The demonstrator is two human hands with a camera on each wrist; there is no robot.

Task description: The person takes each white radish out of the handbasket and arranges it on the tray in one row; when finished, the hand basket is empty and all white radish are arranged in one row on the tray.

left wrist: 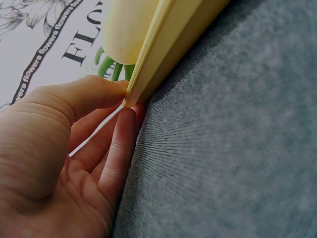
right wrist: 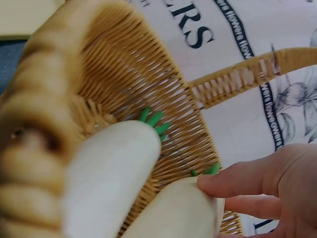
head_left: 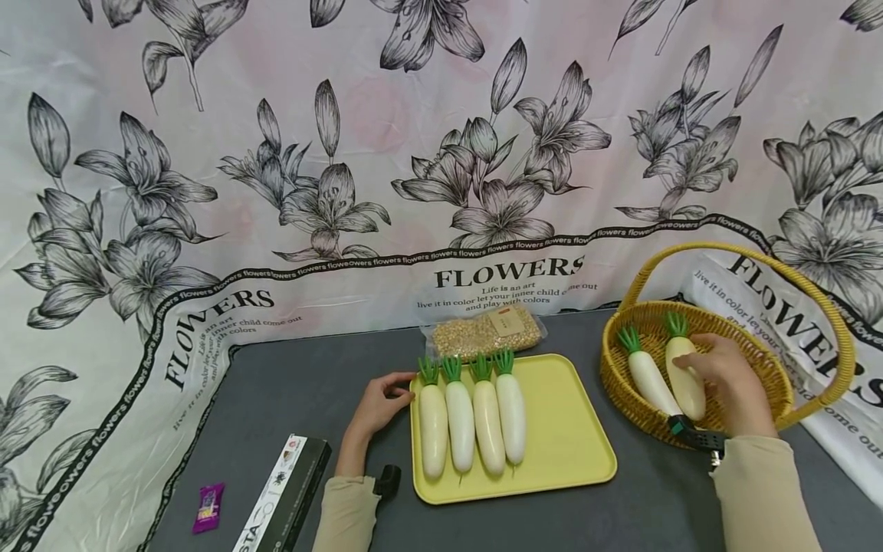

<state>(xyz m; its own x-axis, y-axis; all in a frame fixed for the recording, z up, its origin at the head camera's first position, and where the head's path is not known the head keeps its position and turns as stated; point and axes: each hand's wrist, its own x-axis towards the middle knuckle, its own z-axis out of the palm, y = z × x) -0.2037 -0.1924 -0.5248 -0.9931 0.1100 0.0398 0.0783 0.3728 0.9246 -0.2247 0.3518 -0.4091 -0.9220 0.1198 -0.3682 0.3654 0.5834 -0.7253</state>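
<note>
My left hand (head_left: 379, 404) pinches the left rim of a yellow tray (head_left: 566, 429), thumb above and fingers below, as the left wrist view shows up close. Several white radishes (head_left: 461, 429) with green tops lie side by side on the tray's left half. Inside a woven basket (head_left: 766, 368) at the right, my right hand (head_left: 734, 376) holds a cream-coloured radish (head_left: 684, 379), its thumb (right wrist: 210, 186) on the radish's side. A second, whiter radish (head_left: 650, 376) lies beside it in the basket.
A bag of pale grains (head_left: 483, 333) lies behind the tray. To the left are a long black-and-white box (head_left: 297, 483) and a small purple packet (head_left: 208, 507). The basket's tall handle (head_left: 752, 251) arches over it. A flower-printed cloth (head_left: 372, 138) hangs behind the grey table.
</note>
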